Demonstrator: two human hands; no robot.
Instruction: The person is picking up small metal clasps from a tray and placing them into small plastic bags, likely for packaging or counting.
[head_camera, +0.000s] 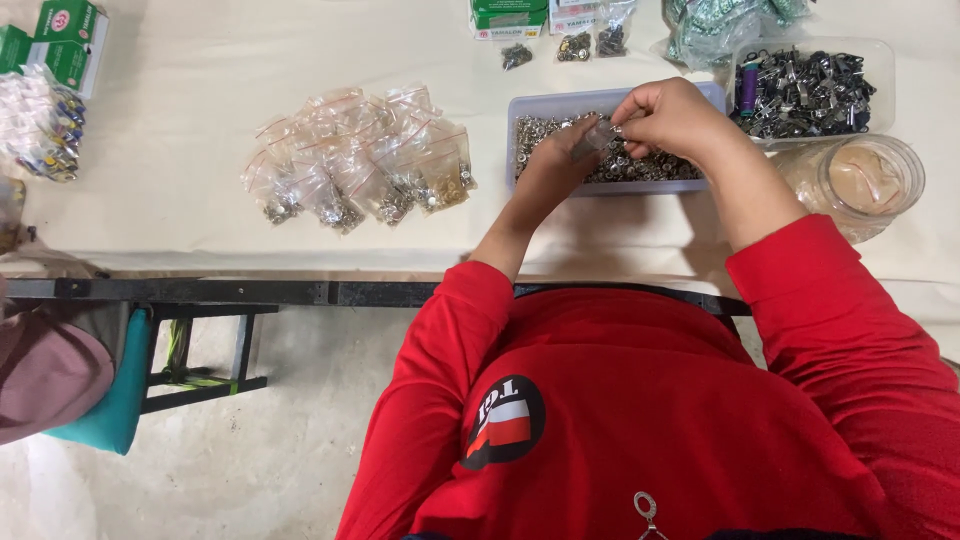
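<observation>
Hands meet over a tray of small metal parts

Both forearms reach forward from red sleeves, rising from the near table edge toward a shallow pale tray (520, 110) filled with small silvery metal rings or eyelets (650, 165). The left hand (560, 150) comes in low, wrist straight, fingers drawn together and pinching the lower edge of a small clear plastic bag (598, 135). The right hand (670, 115) arches in from the right with the wrist bent and knuckles up, its fingers curled closed on the top of the same bag. The bag sits between the two hands, just above the tray's left half; what is inside it is too small to tell.

Left of the tray, near but apart from it, lies a loose heap of filled zip bags (365, 160) with red seal strips, each holding a cluster of metal pieces. Right of the tray stands a clear container (885, 60) full of darker metal clips, with a small purple cylinder (748, 88) lying among them. Just in front of that container is a clear glass jar (868, 180). Along the far edge are green and white cartons (510, 18) and three more small bags. Green boxes (65, 40) sit at the far left corner, beside a bag of coloured items. The table (180, 100) is covered in cream cloth.
</observation>
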